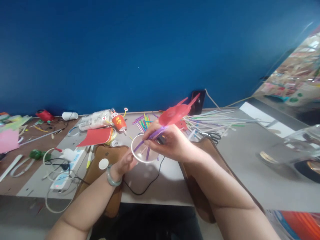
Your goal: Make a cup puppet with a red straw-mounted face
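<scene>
A white-rimmed cup [132,152] is tilted with its opening toward me, and purple sticks [147,153] show inside it. My left hand [126,162] holds the cup from its left side. Above the opening, my right hand [170,141] pinches purple pipe cleaners [157,132] between thumb and fingers. A red cutout shape [173,115] with two long points sits just above my right hand; how it is fastened is hidden. Behind the hands lie colourful pipe cleaners [143,122].
A decorated red cup [119,122], red paper [94,136] and a power strip [68,169] are on the left. White sticks [212,118], scissors [214,136] and a dark phone [197,101] stand behind on the right. A clear container [292,143] is far right.
</scene>
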`<action>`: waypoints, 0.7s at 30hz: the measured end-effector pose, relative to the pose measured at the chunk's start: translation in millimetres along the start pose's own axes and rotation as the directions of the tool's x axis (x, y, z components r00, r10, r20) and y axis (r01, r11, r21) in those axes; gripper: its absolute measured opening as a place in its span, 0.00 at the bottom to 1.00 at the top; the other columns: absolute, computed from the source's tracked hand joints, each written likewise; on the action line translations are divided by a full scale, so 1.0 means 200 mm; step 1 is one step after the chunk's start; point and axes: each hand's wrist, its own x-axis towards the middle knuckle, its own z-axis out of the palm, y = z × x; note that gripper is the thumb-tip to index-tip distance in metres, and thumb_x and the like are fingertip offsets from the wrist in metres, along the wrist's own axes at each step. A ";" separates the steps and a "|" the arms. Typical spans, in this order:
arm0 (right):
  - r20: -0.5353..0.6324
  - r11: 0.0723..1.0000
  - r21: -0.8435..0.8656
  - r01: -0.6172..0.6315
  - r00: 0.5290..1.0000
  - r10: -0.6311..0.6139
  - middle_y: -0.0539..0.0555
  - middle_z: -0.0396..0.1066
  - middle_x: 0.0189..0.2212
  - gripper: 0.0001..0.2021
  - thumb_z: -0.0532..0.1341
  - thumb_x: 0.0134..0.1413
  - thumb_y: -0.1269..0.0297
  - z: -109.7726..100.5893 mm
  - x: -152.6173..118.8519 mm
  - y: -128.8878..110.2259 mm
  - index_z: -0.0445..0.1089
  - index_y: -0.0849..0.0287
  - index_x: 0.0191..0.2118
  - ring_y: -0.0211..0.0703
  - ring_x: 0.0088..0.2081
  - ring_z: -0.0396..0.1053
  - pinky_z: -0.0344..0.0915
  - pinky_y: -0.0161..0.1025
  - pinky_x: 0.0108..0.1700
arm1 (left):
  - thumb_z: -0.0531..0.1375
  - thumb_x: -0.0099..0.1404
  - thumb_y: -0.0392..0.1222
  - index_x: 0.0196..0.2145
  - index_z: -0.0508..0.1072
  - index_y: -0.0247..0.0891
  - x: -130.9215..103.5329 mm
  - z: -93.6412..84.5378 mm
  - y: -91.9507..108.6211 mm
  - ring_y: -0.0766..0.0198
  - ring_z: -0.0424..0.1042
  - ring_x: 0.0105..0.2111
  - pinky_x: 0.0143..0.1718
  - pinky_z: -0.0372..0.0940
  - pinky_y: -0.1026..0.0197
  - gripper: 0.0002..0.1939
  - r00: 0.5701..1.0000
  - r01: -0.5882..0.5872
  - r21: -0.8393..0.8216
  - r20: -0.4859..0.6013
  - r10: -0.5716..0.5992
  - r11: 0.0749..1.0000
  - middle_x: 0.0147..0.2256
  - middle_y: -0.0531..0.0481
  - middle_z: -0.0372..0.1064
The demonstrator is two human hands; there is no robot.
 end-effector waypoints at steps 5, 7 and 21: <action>0.048 0.993 0.002 -0.122 0.991 0.122 0.54 0.77 0.34 0.05 0.64 0.59 0.65 -0.06 0.01 0.01 0.76 0.60 0.38 0.42 0.39 0.75 0.69 0.38 0.42 | 0.61 0.59 0.64 0.59 0.68 0.42 0.02 0.01 0.04 0.44 0.66 0.56 0.53 0.64 0.45 0.36 0.993 -0.117 -0.034 0.022 0.118 0.993 0.52 0.38 0.71; 0.054 0.991 -0.024 -0.130 0.990 0.131 0.54 0.78 0.34 0.05 0.65 0.58 0.64 -0.07 0.01 0.01 0.76 0.59 0.37 0.43 0.38 0.75 0.69 0.38 0.42 | 0.66 0.57 0.60 0.58 0.68 0.41 0.03 0.01 0.05 0.44 0.68 0.54 0.53 0.64 0.46 0.36 0.991 -0.128 -0.029 0.033 0.129 0.991 0.52 0.39 0.71; 0.153 0.971 -0.233 -0.060 0.983 0.098 0.52 0.73 0.29 0.05 0.62 0.59 0.65 -0.01 -0.01 0.04 0.73 0.58 0.33 0.41 0.33 0.68 0.64 0.43 0.45 | 0.74 0.51 0.42 0.61 0.63 0.43 0.07 0.03 0.05 0.45 0.65 0.57 0.55 0.65 0.50 0.41 0.976 -0.208 0.023 0.065 0.206 0.978 0.57 0.40 0.64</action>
